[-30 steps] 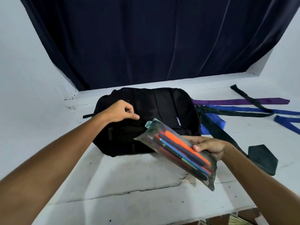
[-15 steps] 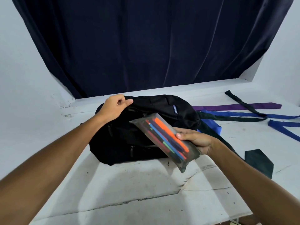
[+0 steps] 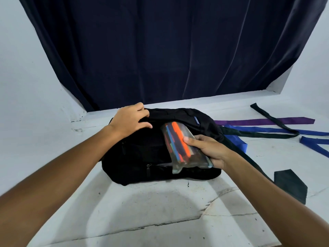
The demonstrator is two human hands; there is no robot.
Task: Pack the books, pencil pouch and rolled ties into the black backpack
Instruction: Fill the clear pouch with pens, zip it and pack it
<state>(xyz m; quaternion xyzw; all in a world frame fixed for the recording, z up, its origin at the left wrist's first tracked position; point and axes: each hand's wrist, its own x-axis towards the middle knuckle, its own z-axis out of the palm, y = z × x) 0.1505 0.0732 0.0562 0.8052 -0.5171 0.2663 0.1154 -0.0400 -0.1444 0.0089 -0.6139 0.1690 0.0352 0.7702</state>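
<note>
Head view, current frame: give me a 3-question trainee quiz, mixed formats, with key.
1. True or false: the pencil pouch lies flat on the table, untouched.
2. Multiple choice: what is the left hand doing? A) holding a tie B) gripping the top edge of the black backpack C) resting on the table
3. Fill in: the loose ties lie to the ___ of the backpack, none of them rolled, among them a purple tie.

Key:
1. False: the right hand holds it at the backpack's opening.
2. B
3. right
</note>
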